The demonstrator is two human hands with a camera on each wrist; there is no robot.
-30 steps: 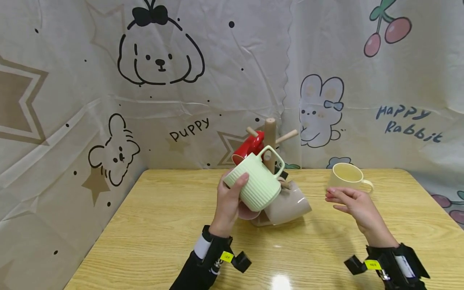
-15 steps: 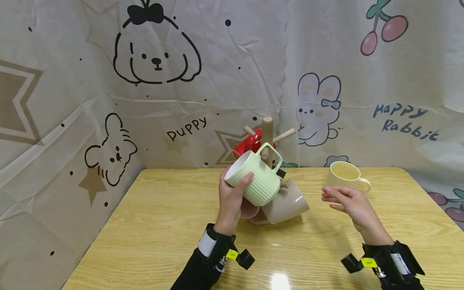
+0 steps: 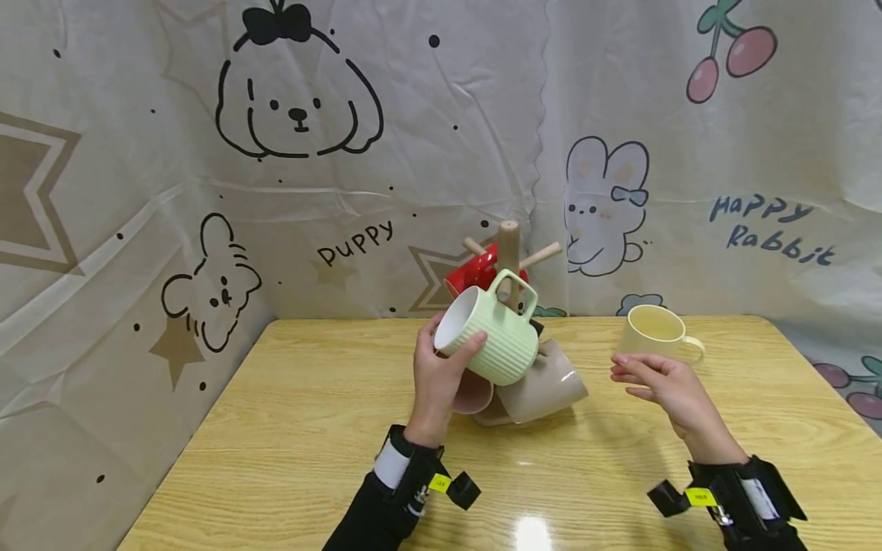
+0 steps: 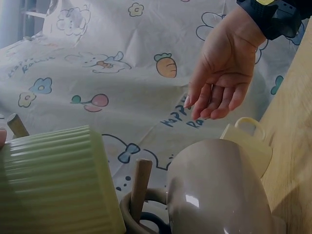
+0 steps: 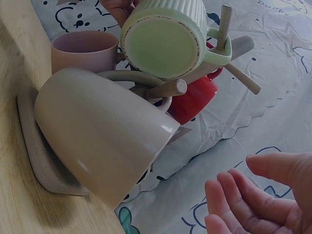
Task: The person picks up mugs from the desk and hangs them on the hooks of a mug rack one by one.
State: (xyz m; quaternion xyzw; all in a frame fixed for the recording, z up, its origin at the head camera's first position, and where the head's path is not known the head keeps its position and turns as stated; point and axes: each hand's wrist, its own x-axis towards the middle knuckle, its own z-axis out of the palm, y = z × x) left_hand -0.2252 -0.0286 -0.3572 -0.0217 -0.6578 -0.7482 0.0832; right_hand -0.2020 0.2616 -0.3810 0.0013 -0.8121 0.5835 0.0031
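Observation:
My left hand (image 3: 436, 375) grips a light green ribbed mug (image 3: 498, 344) near its rim, thumb along the outside and fingers on the far side. The mug is tilted, mouth toward the left and handle up, in front of a wooden mug rack (image 3: 508, 237). A peg shows within the handle's loop in the right wrist view, where the mug's base (image 5: 163, 46) faces that camera. My right hand (image 3: 671, 390) hovers with loosely bent fingers and holds nothing, just in front of a pale yellow mug (image 3: 658, 327).
On the rack hang a red mug (image 3: 472, 272), a greyish-beige mug (image 3: 547, 386) and a pink mug (image 5: 85, 56). Bare wooden pegs (image 3: 544, 255) stick out near the top. The wooden table (image 3: 310, 428) meets a printed cloth backdrop (image 3: 427, 153) behind.
The green mug has moved slightly up and right in my left hand and turned, so more of its white inside shows. My right hand has stayed nearly still.

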